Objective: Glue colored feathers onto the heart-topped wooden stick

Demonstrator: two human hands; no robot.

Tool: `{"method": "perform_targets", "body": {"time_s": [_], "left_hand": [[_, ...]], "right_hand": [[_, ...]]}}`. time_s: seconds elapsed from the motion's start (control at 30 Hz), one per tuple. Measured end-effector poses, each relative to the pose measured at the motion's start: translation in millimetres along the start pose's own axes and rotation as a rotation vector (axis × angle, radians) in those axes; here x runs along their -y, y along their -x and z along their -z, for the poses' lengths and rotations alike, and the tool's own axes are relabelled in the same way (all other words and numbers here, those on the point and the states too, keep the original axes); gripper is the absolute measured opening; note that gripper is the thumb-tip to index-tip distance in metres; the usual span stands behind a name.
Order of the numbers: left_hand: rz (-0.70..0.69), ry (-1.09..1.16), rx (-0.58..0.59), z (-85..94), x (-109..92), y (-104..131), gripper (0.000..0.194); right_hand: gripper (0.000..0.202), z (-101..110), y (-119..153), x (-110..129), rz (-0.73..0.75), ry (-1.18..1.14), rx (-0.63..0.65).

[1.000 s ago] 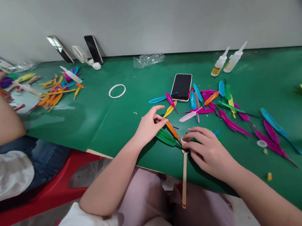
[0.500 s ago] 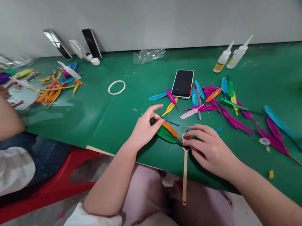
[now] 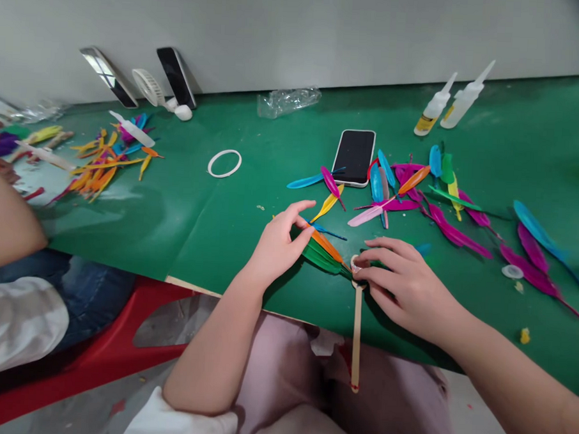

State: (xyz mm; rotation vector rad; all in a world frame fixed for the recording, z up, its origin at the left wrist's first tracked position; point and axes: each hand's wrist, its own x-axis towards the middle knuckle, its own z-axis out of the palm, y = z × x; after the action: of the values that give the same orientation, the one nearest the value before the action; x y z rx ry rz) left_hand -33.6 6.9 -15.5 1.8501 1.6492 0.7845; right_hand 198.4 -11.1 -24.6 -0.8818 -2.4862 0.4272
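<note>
My left hand (image 3: 281,243) pinches the outer part of an orange feather (image 3: 327,243) between thumb and fingers, its index finger stretched out above. Below that feather lies a green feather (image 3: 320,257), and both quills run to the head of a thin wooden stick (image 3: 356,338). My right hand (image 3: 408,289) has its fingertips closed on a small pale, round piece (image 3: 355,262) at the stick's head; those fingers partly cover it. The stick points toward me, sticking out past the table edge over my lap. A blue feather (image 3: 331,232) lies just behind the orange one.
Loose feathers (image 3: 454,230) are spread behind and to the right, around a phone (image 3: 353,157). Two glue bottles (image 3: 433,112) stand by the wall. A white ring (image 3: 224,163) and crumpled plastic (image 3: 289,103) lie farther back. At left, a co-worker's arm (image 3: 8,217) rests near more feathers (image 3: 97,173).
The camera view has shifted slightly. Both hands keep nearly the same pose on the feather and the stick's head; nothing has been let go.
</note>
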Motion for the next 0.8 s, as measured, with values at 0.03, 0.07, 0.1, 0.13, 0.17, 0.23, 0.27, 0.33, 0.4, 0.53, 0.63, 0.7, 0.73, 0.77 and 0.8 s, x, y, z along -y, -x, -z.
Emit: {"method": "perform_targets", "body": {"time_s": [0.03,0.07,0.1,0.13,0.17,0.23,0.27,0.33,0.4,0.53,0.63,0.7,0.73,0.77,0.8], "left_hand": [[0.004,0.01,-0.006,-0.2,0.4,-0.4,0.037],[0.015,0.022,-0.013,-0.3,0.9,-0.8,0.035],[0.032,0.034,-0.023,-0.5,1.5,-1.1,0.034],[0.056,0.046,-0.034,-0.6,2.1,-1.4,0.033],[0.08,0.056,-0.045,-0.8,2.8,-1.7,0.033],[0.115,0.075,-0.064,-1.1,4.0,-2.2,0.032],[0.123,0.083,-0.07,-1.3,4.5,-2.4,0.032],[0.131,0.091,-0.073,-1.7,4.9,-2.5,0.033],[0.128,0.083,-0.066,-2.1,4.4,-2.5,0.033],[0.121,0.065,-0.028,-2.9,1.1,-1.9,0.038],[0.114,0.051,-0.007,-3.7,-1.7,-1.9,0.044],[0.102,0.04,-0.006,-4.4,-3.0,-2.1,0.045],[0.097,0.036,-0.006,-4.8,-3.4,-2.4,0.045],[0.092,0.033,-0.006,-5.2,-3.7,-2.6,0.045],[0.087,0.031,-0.004,-5.7,-3.8,-2.8,0.045]], "right_hand": [[0.02,0.0,0.0,-0.1,0.001,0.0,-0.001],[0.02,0.0,0.0,-0.1,0.004,0.001,-0.001],[0.02,0.0,0.1,-0.2,0.006,0.001,-0.001],[0.02,0.0,0.1,-0.3,0.008,0.001,-0.001],[0.02,0.0,0.2,-0.4,0.009,0.001,0.0],[0.021,0.0,0.2,-0.5,0.01,0.002,-0.004],[0.021,0.0,0.2,-0.5,0.011,0.002,-0.007],[0.021,-0.1,0.1,-0.6,0.014,0.001,-0.013],[0.021,-0.3,0.1,-0.7,0.015,0.0,-0.018],[0.021,-0.7,0.1,-0.7,0.015,-0.004,-0.022],[0.021,-1.4,0.3,-0.7,0.023,-0.01,-0.023],[0.02,-2.0,0.5,-0.6,0.029,-0.013,-0.028],[0.02,-2.3,0.6,-0.5,0.03,-0.015,-0.03],[0.021,-2.5,0.6,-0.3,0.031,-0.018,-0.032],[0.021,-2.6,0.5,-0.1,0.03,-0.022,-0.033]]}}
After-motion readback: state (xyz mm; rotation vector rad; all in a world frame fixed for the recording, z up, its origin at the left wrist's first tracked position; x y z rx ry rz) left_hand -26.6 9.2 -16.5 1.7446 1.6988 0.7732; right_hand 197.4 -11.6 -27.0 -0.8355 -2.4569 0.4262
